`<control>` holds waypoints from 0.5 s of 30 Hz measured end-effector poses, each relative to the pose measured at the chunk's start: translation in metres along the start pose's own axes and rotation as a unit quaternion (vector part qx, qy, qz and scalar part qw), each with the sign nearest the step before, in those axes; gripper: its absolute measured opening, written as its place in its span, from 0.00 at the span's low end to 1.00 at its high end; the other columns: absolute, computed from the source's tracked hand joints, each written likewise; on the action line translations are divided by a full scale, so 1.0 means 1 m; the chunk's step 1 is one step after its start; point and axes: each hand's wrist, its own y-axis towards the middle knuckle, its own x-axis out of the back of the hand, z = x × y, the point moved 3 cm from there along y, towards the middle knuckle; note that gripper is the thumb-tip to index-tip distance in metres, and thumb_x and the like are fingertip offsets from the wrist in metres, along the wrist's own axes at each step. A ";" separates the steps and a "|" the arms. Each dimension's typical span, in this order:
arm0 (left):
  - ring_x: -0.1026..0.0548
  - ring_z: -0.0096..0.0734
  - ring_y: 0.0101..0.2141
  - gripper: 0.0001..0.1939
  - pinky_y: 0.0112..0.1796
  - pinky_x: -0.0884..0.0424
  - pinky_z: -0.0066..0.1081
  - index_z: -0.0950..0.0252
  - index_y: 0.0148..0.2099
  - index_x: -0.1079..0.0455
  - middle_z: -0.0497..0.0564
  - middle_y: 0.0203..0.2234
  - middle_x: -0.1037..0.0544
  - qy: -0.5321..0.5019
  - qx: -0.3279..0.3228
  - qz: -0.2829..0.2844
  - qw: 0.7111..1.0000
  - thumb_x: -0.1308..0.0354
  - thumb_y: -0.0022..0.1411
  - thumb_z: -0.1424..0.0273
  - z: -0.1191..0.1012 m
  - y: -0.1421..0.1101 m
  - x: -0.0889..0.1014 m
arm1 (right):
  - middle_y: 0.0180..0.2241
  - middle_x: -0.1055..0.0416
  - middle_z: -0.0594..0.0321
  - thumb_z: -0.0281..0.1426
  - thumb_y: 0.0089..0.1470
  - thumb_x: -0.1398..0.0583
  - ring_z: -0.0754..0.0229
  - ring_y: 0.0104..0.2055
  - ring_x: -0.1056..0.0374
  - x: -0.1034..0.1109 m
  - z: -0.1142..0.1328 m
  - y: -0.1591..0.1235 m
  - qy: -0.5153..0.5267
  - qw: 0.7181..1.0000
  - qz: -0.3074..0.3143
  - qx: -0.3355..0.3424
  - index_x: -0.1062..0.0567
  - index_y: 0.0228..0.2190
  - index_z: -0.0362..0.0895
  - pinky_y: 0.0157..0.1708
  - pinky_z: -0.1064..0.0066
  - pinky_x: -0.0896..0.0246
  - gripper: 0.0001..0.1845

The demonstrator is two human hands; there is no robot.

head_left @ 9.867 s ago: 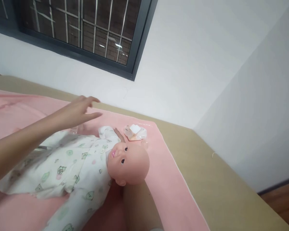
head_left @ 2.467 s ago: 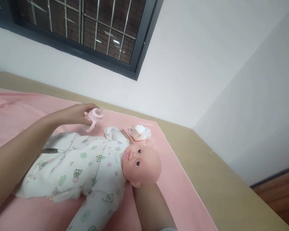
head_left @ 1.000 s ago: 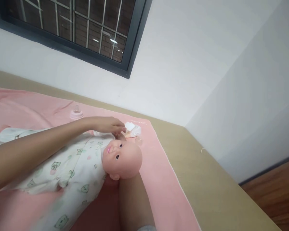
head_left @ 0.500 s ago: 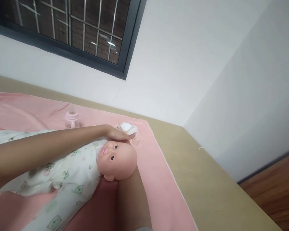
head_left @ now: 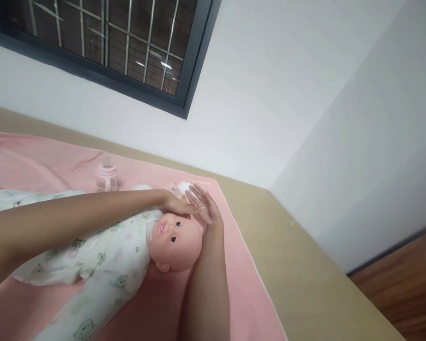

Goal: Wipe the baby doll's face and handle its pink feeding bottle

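A baby doll (head_left: 179,244) lies on its back in a white bodysuit (head_left: 128,253) with green animal prints, its bald head toward the right. Across its body reaches my left arm, and my left hand (head_left: 179,204) rests flat along the far side of the doll's head, fingers stretched out. My right hand (head_left: 208,209) is raised just past the crown, palm showing and fingers spread, with the forearm beside the head. Both hands' fingertips meet or overlap; whether they touch I cannot tell. Behind them sits a small clear and white item (head_left: 185,187), partly hidden.
A pink baby bottle (head_left: 107,175) with a handle stands beyond my left arm. The pink sheet (head_left: 248,284) covers part of a wooden surface (head_left: 280,251). A white wall (head_left: 262,104) with a dark-framed barred window (head_left: 128,42) rises behind.
My right hand has come out from behind the doll's head into view, fingers spread. The head has shifted slightly right and down; my left hand stays along its far side.
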 end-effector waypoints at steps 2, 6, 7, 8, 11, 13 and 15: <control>0.27 0.49 0.48 0.41 0.47 0.30 0.40 0.63 0.49 0.25 0.60 0.43 0.21 -0.038 0.042 0.072 0.996 0.61 0.57 0.36 0.003 0.001 -0.001 | 0.56 0.32 0.58 0.44 0.51 0.38 0.54 0.59 0.36 0.008 0.002 -0.003 0.004 1.000 -0.020 0.003 0.23 0.42 0.46 0.62 0.61 0.45 0.20; 0.24 0.48 0.42 0.42 0.44 0.28 0.40 0.64 0.48 0.24 0.62 0.40 0.20 -0.014 0.030 0.056 0.998 0.60 0.56 0.36 -0.005 -0.004 0.012 | 0.49 0.26 0.58 0.37 0.50 0.37 0.55 0.55 0.32 0.014 -0.001 -0.002 -0.004 0.999 -0.045 -0.011 0.22 0.37 0.44 0.57 0.66 0.38 0.13; 0.24 0.47 0.40 0.42 0.43 0.28 0.39 0.65 0.48 0.24 0.62 0.40 0.20 0.011 0.014 0.024 1.000 0.60 0.57 0.36 -0.009 -0.008 0.017 | 0.46 0.25 0.58 0.34 0.50 0.37 0.57 0.54 0.31 0.014 -0.002 0.000 -0.007 0.999 -0.047 -0.019 0.22 0.37 0.43 0.57 0.67 0.37 0.12; 0.23 0.46 0.39 0.42 0.43 0.28 0.38 0.66 0.48 0.25 0.63 0.40 0.21 0.034 0.001 -0.013 0.999 0.60 0.57 0.37 -0.013 -0.014 0.022 | 0.44 0.24 0.57 0.32 0.50 0.37 0.58 0.52 0.30 0.014 -0.004 0.001 -0.011 0.999 -0.045 -0.028 0.22 0.37 0.42 0.57 0.67 0.37 0.11; 0.23 0.44 0.38 0.41 0.43 0.29 0.37 0.70 0.49 0.26 0.64 0.42 0.22 0.082 -0.003 -0.123 0.989 0.61 0.60 0.40 -0.019 -0.039 0.032 | 0.43 0.24 0.55 0.30 0.50 0.37 0.58 0.51 0.30 0.011 -0.008 0.004 -0.017 0.998 -0.031 -0.042 0.23 0.37 0.40 0.59 0.65 0.40 0.11; 0.23 0.43 0.38 0.39 0.42 0.30 0.35 0.68 0.48 0.26 0.63 0.44 0.22 0.092 0.007 -0.178 0.980 0.62 0.62 0.41 -0.018 -0.060 0.033 | 0.46 0.25 0.53 0.31 0.49 0.36 0.55 0.53 0.30 0.010 -0.009 0.005 -0.018 0.999 -0.024 -0.039 0.23 0.36 0.39 0.61 0.62 0.42 0.11; 0.23 0.43 0.38 0.37 0.42 0.31 0.35 0.65 0.47 0.25 0.59 0.44 0.22 0.091 0.017 -0.220 0.971 0.63 0.64 0.42 -0.015 -0.081 0.030 | 0.46 0.25 0.51 0.31 0.47 0.35 0.53 0.54 0.31 0.009 -0.010 0.005 -0.020 0.999 -0.029 -0.036 0.23 0.35 0.39 0.62 0.59 0.44 0.12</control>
